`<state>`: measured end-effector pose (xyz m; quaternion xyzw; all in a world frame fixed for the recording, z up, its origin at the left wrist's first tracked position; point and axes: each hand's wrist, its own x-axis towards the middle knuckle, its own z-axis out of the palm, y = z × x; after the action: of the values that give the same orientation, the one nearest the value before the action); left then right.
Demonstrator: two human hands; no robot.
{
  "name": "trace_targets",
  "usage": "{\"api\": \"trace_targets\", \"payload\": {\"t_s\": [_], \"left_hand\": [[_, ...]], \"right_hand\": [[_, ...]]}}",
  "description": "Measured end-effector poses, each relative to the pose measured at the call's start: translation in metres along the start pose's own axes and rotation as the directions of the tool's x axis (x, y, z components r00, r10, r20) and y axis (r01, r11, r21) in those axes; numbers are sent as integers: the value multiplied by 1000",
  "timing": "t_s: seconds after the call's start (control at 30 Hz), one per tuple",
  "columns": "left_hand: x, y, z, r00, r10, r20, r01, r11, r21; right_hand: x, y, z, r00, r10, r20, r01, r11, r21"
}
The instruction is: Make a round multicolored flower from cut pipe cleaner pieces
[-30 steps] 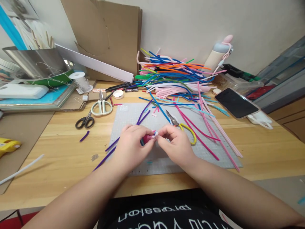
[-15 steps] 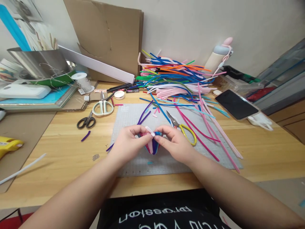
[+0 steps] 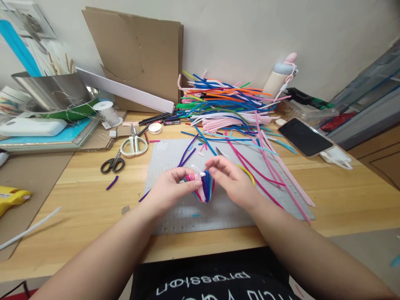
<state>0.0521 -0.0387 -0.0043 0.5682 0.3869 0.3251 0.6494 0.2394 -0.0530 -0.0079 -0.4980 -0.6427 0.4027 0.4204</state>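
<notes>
Between my hands is a small cone-shaped piece of bent pipe cleaners (image 3: 205, 189) in pink, white, purple and blue, its narrow end downward. My left hand (image 3: 175, 185) pinches its upper left side between thumb and fingers. A short white pipe cleaner end sticks up at its top. My right hand (image 3: 229, 179) is at the upper right of the piece, with thumb and fingers apart and nothing visible between them; whether a fingertip touches the piece is unclear. Yellow-handled scissors (image 3: 248, 173) lie partly hidden behind my right hand. Beneath everything is a grey cutting mat (image 3: 178, 221).
A heap of coloured pipe cleaners (image 3: 225, 100) lies at the back; loose pink ones (image 3: 287, 171) stretch to the right. White-handled scissors (image 3: 134, 146) and black-handled scissors (image 3: 113, 163) lie left. A phone (image 3: 304, 136) rests at right, a yellow glue gun (image 3: 12, 198) far left.
My right hand has let go of the top of the pipe cleaner piece and its fingers have spread. The piece stays in my left hand, slightly turned. The camera view has shifted a little.
</notes>
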Motion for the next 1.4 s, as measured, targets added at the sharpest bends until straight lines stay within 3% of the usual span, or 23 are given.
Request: {"api": "trace_targets", "payload": {"t_s": [0.07, 0.13, 0.2, 0.27, 0.37, 0.47, 0.53, 0.6, 0.67, 0.73, 0.83, 0.9, 0.97, 1.07, 1.1, 1.23, 1.4], "left_hand": [[-1, 2, 1, 996, 68, -59, -60, 990, 126], [-3, 5, 1, 977, 170, -127, -123, 941, 314], [-5, 7, 2, 948, 278, -157, -171, 859, 483], [-6, 9, 3, 921, 353, -161, -203, 792, 576], [-7, 8, 4, 925, 334, -181, -191, 820, 539], [-6, 5, 2, 962, 148, -228, -95, 970, 226], [-5, 4, 0, 978, 28, -208, -35, 999, -34], [-4, 4, -1, 982, -19, -186, -20, 979, -202], [-3, 5, -1, 982, -29, -187, -25, 961, -276], [-4, 7, 1, 978, -30, -206, -35, 952, -304], [-6, 10, 3, 968, 1, -252, -78, 952, -295], [-7, 11, 4, 955, 31, -295, -115, 955, -272], [-7, 11, 3, 939, 40, -340, -131, 960, -248], [-7, 9, 1, 927, 11, -375, -101, 970, -220], [-7, 9, 1, 925, 2, -380, -88, 974, -209], [-6, 6, 1, 920, 20, -392, -74, 990, -123], [-7, 2, 3, 907, 70, -416, -87, 996, -22]], "right_hand": [[0, 2, -16, 989, -37, -146, -22, 924, -381], [-3, 8, -30, 987, 15, -161, -125, 698, -705], [-7, 16, -39, 979, 142, -147, -200, 517, -833], [-8, 25, -43, 969, 228, -96, -191, 439, -878], [-5, 33, -45, 958, 283, -55, -190, 480, -856], [-1, 32, -51, 941, 327, -87, -279, 603, -748], [-3, 26, -54, 937, 310, -159, -344, 757, -555], [-10, 16, -54, 928, 326, -180, -361, 906, -220], [-21, 5, -48, 922, 375, -98, -369, 926, 73], [-32, -4, -38, 936, 351, 30, -351, 922, 162], [-43, -10, -25, 968, 228, 103, -224, 973, -49], [-42, -7, -22, 979, 201, 33, -180, 930, -320], [-34, -1, -26, 963, 246, -106, -261, 771, -580], [-20, 4, -37, 891, 365, -268, -433, 512, -742], [-17, 3, -40, 891, 372, -260, -428, 501, -752], [-18, -12, -37, 943, 329, -54, -267, 650, -712], [-33, -26, -4, 975, 222, 12, -138, 647, -750]]}}
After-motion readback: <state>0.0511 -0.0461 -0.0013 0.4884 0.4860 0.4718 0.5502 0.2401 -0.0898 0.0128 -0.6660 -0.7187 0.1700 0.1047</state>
